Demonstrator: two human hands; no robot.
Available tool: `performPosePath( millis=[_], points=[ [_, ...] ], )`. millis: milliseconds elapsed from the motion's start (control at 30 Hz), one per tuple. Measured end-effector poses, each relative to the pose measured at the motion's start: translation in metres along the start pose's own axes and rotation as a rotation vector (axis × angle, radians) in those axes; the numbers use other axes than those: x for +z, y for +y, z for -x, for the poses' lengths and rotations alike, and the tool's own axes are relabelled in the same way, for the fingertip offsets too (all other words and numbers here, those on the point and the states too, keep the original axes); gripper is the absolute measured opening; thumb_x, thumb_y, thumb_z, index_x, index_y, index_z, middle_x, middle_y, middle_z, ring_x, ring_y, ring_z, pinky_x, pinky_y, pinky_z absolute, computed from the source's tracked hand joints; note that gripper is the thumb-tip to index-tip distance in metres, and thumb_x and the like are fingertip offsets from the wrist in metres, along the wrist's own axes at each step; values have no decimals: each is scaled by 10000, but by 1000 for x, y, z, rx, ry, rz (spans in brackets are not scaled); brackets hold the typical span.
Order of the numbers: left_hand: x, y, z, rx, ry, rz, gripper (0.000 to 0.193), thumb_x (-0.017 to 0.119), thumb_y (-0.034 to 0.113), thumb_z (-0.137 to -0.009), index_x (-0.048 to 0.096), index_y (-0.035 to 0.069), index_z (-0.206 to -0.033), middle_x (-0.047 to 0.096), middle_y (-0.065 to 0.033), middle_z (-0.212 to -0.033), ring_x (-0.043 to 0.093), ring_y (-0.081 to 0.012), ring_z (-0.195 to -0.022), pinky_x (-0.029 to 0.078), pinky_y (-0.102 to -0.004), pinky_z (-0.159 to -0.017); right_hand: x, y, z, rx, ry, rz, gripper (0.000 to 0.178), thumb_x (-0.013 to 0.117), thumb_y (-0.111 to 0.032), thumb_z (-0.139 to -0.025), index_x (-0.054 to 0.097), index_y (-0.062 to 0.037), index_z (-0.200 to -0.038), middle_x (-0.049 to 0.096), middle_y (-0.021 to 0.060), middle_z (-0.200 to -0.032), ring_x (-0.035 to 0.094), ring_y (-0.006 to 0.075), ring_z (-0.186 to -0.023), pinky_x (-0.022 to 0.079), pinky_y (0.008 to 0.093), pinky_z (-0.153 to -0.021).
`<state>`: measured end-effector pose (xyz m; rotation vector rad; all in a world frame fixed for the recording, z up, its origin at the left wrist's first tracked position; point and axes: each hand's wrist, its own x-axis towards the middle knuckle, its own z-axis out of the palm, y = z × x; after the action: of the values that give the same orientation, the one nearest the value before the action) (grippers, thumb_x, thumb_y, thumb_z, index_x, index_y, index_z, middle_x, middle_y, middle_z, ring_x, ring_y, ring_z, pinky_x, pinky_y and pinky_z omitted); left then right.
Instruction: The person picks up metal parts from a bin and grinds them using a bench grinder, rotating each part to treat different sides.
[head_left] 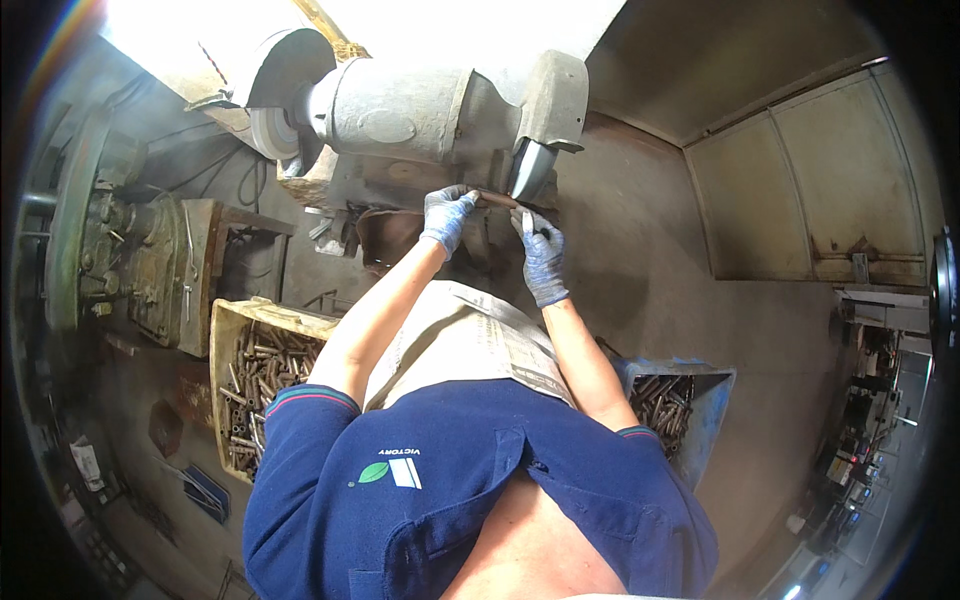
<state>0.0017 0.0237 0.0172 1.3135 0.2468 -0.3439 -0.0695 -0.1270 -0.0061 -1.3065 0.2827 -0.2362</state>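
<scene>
A short brown metal rod or tube [497,199] lies level between my two hands, just below the right wheel [534,170] of a grey bench grinder [400,108]. It looks to touch the wheel's lower edge, though the exact contact is hard to see. My left hand [449,216], in a blue-grey work glove, pinches the rod's left end. My right hand [541,256], gloved alike, has its thumb and fingertips at the right end, close beside the wheel. Its remaining fingers are curled.
A yellow crate [228,388] full of short metal tubes stands at my left, and a blue crate [712,405] of similar pieces at my right. The grinder's left wheel [272,133] sits under a guard. Green machinery [150,265] stands farther left; wall panels [800,190] rise at right.
</scene>
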Motion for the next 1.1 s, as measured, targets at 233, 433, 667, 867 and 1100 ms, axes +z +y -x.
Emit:
performPosePath(
  millis=[233,433,667,867,1100],
  points=[
    [-16,-1,5,109,-126,61,105,619,46,-842,654,-20,-915,664,-67,-819,615,-117,-723,498,-241,-670,-1,-7,12,-432,-38,441,243,633,-38,-808,658,-37,-1049,653,137,-1020,590,255,-1051,434,318,-936],
    [-21,23,60,139,-319,90,152,652,22,-815,656,-17,-962,668,-42,-853,600,-73,-752,487,-202,-693,-6,-85,64,-727,-132,652,326,644,-72,-772,633,-24,-1094,577,178,-1170,539,320,-1125,412,375,-969],
    [-18,52,94,300,-326,-99,175,674,16,-798,666,-16,-971,681,-57,-858,600,-69,-756,495,-206,-695,-9,-106,81,-835,-148,581,387,663,-224,-783,633,2,-1096,587,166,-1159,534,290,-1133,387,391,-987],
    [-14,63,104,283,-338,-125,140,645,18,-822,663,-19,-956,677,-71,-855,612,-86,-743,510,-225,-692,-7,-108,86,-777,-143,463,364,653,-229,-805,639,0,-1086,585,152,-1163,533,275,-1132,378,374,-991],
    [2,37,52,64,-330,-12,128,602,69,-861,627,-47,-910,657,-95,-781,626,-130,-695,519,-253,-632,-29,-56,40,-694,-79,720,278,623,-20,-808,640,-42,-1085,611,134,-1133,556,237,-1115,432,316,-956]
  ],
)
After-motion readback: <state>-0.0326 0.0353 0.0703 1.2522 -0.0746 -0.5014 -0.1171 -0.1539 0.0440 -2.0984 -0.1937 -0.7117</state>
